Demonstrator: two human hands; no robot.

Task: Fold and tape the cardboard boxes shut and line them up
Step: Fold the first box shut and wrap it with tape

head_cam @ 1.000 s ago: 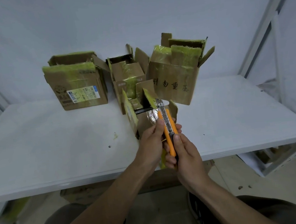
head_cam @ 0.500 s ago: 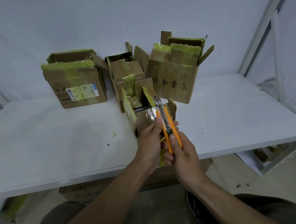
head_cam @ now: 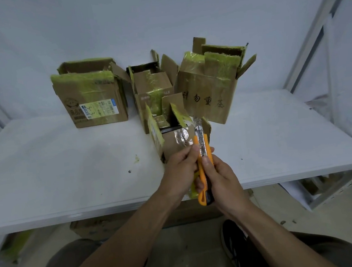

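Left hand (head_cam: 180, 172): fingers curled, pinching the upper body of the orange plastic utility knife (head_cam: 203, 152).
Right hand (head_cam: 221, 183): clenched round the knife handle, thumb on top.
Small brown cardboard box (head_cam: 170, 143): flaps open, on the white counter (head_cam: 65, 166), just behind the knife.
Larger taped cardboard boxes (head_cam: 93, 102) (head_cam: 152, 85) (head_cam: 207, 91): three, farther back, flaps raised.

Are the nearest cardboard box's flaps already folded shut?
No, the nearest box has upright flaps while the left hand and right hand hold an orange utility knife.

Four cardboard boxes (head_cam: 96, 107) (head_cam: 152, 85) (head_cam: 207, 91) (head_cam: 171, 142), one orange utility knife (head_cam: 202, 145), two hands (head_cam: 181, 172) (head_cam: 221, 178) and one white table (head_cam: 65, 166).
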